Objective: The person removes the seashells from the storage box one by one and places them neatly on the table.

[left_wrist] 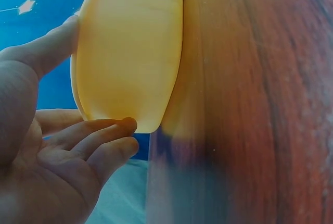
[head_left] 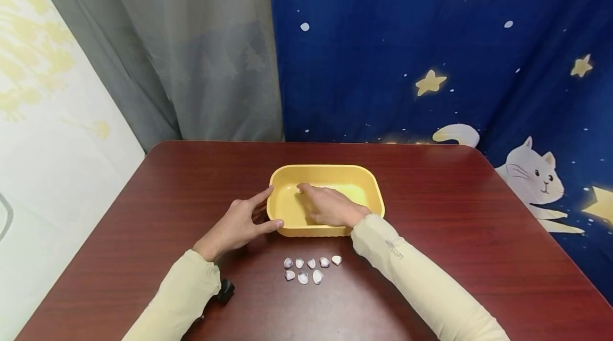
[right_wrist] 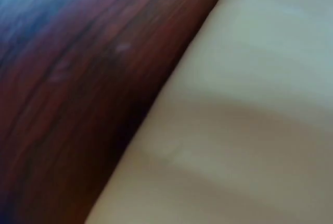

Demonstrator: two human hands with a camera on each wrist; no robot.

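A yellow plastic tub point(head_left: 330, 231) stands on the table. My left hand point(head_left: 241, 224) holds its left end, thumb on the near rim and index finger on the left rim. In the left wrist view the other fingers point(left_wrist: 112, 153) lie by the outer wall. My right hand point(head_left: 330, 205) reaches down into the tub, with a gap between thumb and forefinger. A small whitish piece point(head_left: 299, 190), perhaps a shell, shows at its fingertips. Several small pale seashells point(head_left: 311, 264) lie in two rows in front of the tub. The right wrist view is blurred and shows no fingers.
The tub and shells are on a dark red wooden table point(head_left: 431, 213). A small black object point(head_left: 226, 291) is beside my left sleeve. Grey and blue curtains point(head_left: 359, 64) hang behind the table's far edge, with a pale panel point(head_left: 57, 117) at the left.
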